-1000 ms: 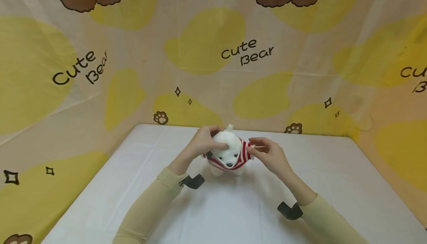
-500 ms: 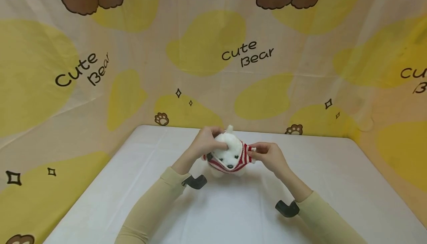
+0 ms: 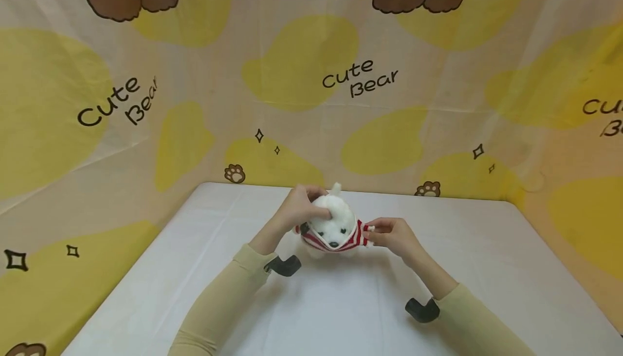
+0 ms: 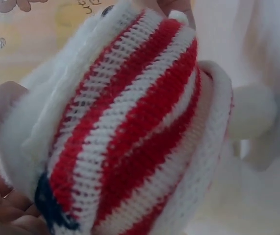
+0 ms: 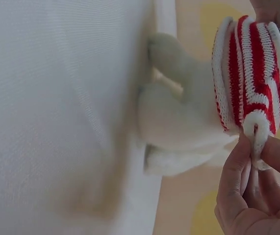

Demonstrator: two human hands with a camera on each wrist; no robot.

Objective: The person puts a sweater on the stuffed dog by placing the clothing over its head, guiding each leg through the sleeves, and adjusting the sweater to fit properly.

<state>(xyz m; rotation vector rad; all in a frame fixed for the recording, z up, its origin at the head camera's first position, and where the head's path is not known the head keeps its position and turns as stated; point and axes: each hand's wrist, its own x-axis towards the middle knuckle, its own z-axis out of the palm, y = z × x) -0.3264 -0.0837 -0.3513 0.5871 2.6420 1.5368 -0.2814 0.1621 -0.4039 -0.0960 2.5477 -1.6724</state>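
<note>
A white plush toy (image 3: 336,212) with dark eyes and nose stands toward the back of the table. Round its neck, framing the face, sits a red-and-white striped knit sweater (image 4: 130,122) with a dark blue patch on one side. My left hand (image 3: 303,207) grips the toy's head from the left, thumb pressed into the fur on top. Over on the other side, my right hand (image 3: 396,234) pinches the sweater's white sleeve cuff (image 5: 258,137) between thumb and fingers. Below the sweater, the right wrist view shows the toy's bare white body and legs (image 5: 164,115).
The white table (image 3: 331,307) runs back to a hanging cloth (image 3: 292,85) printed with yellow patches and lettering. A black curved piece (image 3: 284,265) sticks out at the left wrist and another black piece (image 3: 422,310) at the right wrist.
My right hand has gone from loosely spread fingers at the sleeve to pinching its cuff, and has shifted lower, drawing the sleeve outward and down. My left hand keeps its hold on the head.
</note>
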